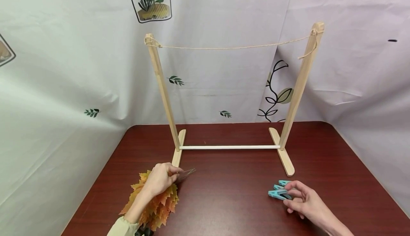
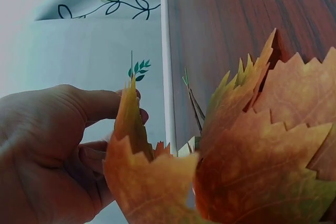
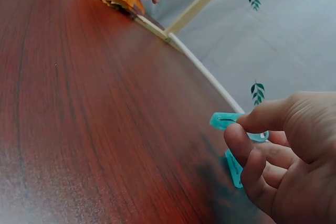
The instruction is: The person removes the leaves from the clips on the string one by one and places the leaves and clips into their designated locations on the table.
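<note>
At the left of the head view, my left hand is over a pile of orange-yellow artificial maple leaves. Its thumb and fingers pinch a maple leaf in the left wrist view; whether several layers are in that pinch is hard to see. Thin stems stick out past the fingertips. On the right, my right hand has thumb and index finger around a light-blue clothespin, its other fingers curled loosely. More blue clothespins lie beside it, partly hidden by the fingers.
A wooden stand rises at the back, with a left post, a right post and a white bottom rod. Twine is tied between the post tops. The dark red-brown table meets a printed cloth backdrop.
</note>
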`<action>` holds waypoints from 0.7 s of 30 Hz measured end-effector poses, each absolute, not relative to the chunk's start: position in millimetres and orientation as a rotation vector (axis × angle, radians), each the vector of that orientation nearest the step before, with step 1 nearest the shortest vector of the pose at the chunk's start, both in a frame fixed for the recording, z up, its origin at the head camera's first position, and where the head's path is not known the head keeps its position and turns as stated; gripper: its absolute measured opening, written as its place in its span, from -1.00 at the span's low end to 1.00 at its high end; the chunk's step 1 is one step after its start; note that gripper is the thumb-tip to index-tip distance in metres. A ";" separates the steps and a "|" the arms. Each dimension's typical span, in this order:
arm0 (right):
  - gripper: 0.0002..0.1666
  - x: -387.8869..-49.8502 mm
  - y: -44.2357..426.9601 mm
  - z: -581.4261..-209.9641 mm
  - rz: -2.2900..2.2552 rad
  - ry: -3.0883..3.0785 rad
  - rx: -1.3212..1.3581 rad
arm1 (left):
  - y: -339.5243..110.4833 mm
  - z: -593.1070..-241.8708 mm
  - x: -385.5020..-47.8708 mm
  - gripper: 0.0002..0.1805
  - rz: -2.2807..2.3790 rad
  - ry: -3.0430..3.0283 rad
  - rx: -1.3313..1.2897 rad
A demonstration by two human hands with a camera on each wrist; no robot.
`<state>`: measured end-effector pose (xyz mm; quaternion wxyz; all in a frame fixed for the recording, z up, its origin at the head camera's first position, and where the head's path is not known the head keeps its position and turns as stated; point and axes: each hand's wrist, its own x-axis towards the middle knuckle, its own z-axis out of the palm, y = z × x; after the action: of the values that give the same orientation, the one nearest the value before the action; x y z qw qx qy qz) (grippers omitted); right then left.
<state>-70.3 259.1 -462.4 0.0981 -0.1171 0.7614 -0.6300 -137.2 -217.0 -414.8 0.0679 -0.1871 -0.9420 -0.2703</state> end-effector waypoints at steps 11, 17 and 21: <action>-0.61 -67.6 255.8 -462.8 -1.749 2.346 -0.266 | -215.1 -421.4 -136.3 -0.80 -0.820 -2.839 -0.534; -0.60 -66.3 253.6 -463.6 -1.709 2.408 -0.249 | -215.7 -424.1 -136.0 -0.80 -0.819 -2.832 -0.541; -0.59 -64.3 250.4 -463.9 -1.660 2.520 -0.293 | -216.9 -425.6 -135.7 -0.80 -0.796 -2.833 -0.553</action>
<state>-64.3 250.4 -463.9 0.0548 -0.0965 0.8299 -0.5468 -135.7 -216.9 -425.6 0.0735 -0.1842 -0.9436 -0.2653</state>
